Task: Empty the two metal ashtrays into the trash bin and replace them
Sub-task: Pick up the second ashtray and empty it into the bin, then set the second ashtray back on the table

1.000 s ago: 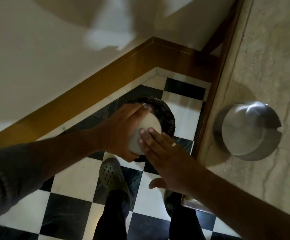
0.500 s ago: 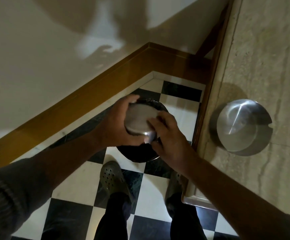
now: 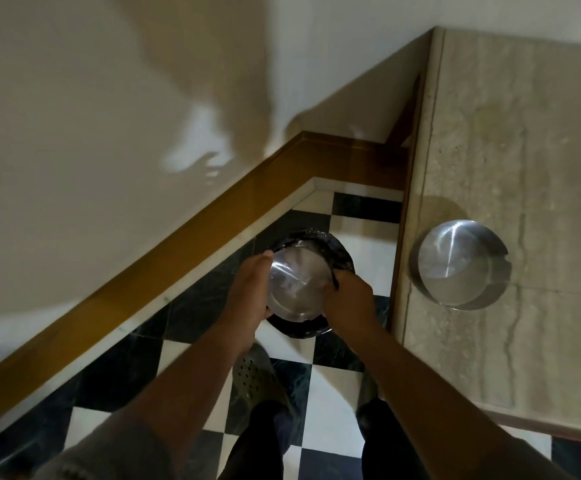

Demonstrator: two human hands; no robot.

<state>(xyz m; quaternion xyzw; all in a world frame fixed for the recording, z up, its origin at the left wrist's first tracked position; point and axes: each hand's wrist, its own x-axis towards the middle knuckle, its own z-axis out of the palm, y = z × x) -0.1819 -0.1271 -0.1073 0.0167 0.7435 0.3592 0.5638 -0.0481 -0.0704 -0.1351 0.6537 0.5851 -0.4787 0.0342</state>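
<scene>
A round metal ashtray [image 3: 296,282] is held over the black-lined trash bin [image 3: 342,256] on the floor, its shiny round face turned up toward me. My left hand [image 3: 249,289] grips its left rim and my right hand [image 3: 346,299] grips its right rim. A second metal ashtray [image 3: 458,263] stands on the beige stone counter [image 3: 524,150] at the right, near the counter's left edge, untouched.
The bin stands in a corner on black-and-white checkered floor tiles [image 3: 330,407], bounded by a brown wooden skirting [image 3: 185,237] and a cream wall. My feet in perforated clogs [image 3: 257,372] stand just below the bin.
The ashtray in my hands has turned from a tilted, covered position to show its shiny round face upward. My right hand shifted from patting it to gripping its rim. The view tilted up.
</scene>
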